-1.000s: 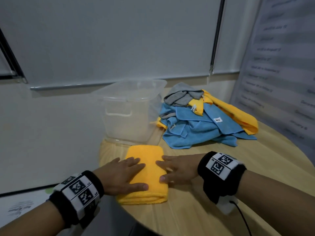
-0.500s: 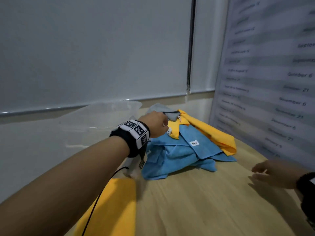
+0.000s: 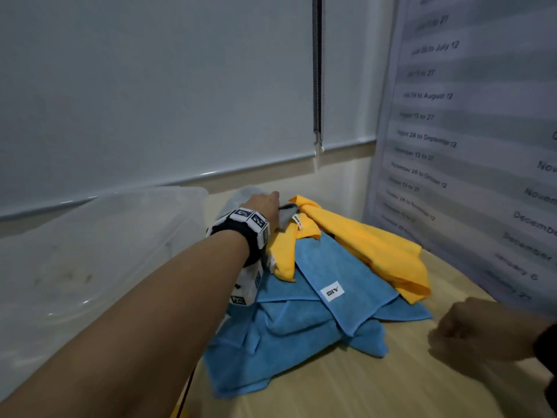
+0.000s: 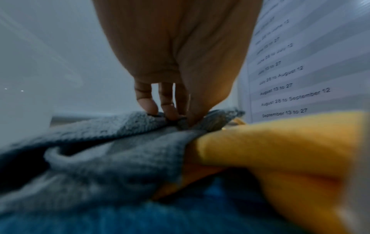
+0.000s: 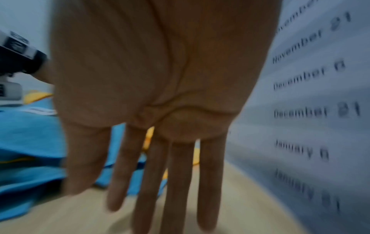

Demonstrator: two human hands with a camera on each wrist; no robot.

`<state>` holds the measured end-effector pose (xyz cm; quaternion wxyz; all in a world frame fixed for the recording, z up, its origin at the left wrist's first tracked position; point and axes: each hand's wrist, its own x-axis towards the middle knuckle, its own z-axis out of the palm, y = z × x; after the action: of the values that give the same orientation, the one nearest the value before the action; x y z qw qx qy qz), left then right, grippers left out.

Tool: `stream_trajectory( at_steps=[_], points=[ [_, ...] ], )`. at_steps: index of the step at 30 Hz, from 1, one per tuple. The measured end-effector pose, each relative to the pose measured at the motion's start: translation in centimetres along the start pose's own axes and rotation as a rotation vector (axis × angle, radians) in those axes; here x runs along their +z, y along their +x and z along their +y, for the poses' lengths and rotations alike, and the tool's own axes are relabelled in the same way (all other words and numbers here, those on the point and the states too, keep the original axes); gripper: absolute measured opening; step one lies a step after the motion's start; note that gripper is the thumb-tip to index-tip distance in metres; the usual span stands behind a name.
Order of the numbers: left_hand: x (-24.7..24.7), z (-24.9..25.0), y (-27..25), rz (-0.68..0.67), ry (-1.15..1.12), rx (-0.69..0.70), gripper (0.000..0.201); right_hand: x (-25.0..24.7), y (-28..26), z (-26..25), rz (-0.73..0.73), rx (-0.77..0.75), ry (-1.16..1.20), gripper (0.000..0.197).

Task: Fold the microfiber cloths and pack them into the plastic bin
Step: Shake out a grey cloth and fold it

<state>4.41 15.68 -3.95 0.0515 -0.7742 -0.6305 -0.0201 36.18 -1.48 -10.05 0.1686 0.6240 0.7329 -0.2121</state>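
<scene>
Left hand [image 4: 176, 63] now deeper over pile, grip pinching grey cloth [image 4: 104, 152], right hand [image 5: 160, 95] spread, empty.

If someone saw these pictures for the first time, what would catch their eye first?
Probably the bright heap of cloths on the wooden table: yellow cloths draped over blue cloths. At the heap's far top, the left hand pinches a grey cloth, while the right hand hovers open nearby.
</scene>
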Motion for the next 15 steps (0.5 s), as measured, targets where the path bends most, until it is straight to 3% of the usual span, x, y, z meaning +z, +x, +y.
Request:
stream_trajectory(
  at_steps=[3,5,7,10,13,15],
  points=[
    [-0.3,-1.1,0.4,0.058,-0.02,-0.02,0.017,-4.8,0.4,1.4,-0.057,0.011,-0.112,0.02],
    [-0.8,-1.3,-0.5,0.098,-0.125,0.019,0.018,-7.9,0.8,1.7,0.058,0.042,-0.213,0.015],
    [-1.5,-1.2,-2.1,0.199,-0.231,0.078,0.022,-9.4,1.5,1.1,0.2,0.032,-0.151,0.023],
    [-2.9,-0.6,-6.0,0.34,-0.385,0.155,0.02,-8.1,2.3,-2.3,0.262,-0.063,-0.079,0.03],
    [-4.2,0.8,-11.2,0.407,-0.466,0.292,0.017,-5.1,1.3,-6.7,0.285,-0.131,-0.046,0.05],
    [-5.1,2.3,-14.6,0.397,-0.445,0.389,0.017,-3.6,-0.5,-9.8,0.411,-0.258,0.184,0.066]
  ],
)
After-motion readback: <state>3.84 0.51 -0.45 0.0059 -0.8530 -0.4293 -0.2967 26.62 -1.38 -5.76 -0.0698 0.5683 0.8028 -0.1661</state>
